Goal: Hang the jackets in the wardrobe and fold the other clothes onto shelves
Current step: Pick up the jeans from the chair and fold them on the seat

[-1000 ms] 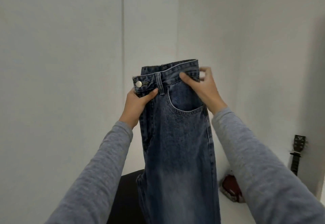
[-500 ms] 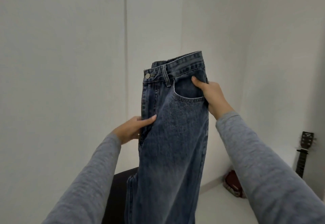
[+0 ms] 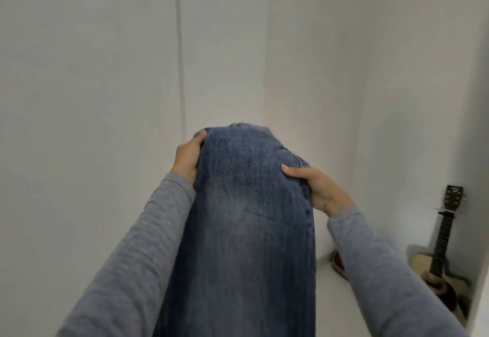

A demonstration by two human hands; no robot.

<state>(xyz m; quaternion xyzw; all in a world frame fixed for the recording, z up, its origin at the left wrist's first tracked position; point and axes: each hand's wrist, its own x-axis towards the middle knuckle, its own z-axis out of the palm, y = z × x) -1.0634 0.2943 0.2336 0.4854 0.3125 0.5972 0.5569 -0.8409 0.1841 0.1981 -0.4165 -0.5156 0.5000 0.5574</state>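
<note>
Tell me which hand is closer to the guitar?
Right. The right hand holds the jeans on the guitar side; the left hand holds their far edge.

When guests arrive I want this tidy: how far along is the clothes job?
Done: nothing visible; no wardrobe, shelf or put-away clothes show. In hand: left hand and right hand grip the jeans in the air, apparently mid-fold. Remaining: finish folding, shelve them; other clothes are out of view.
</note>
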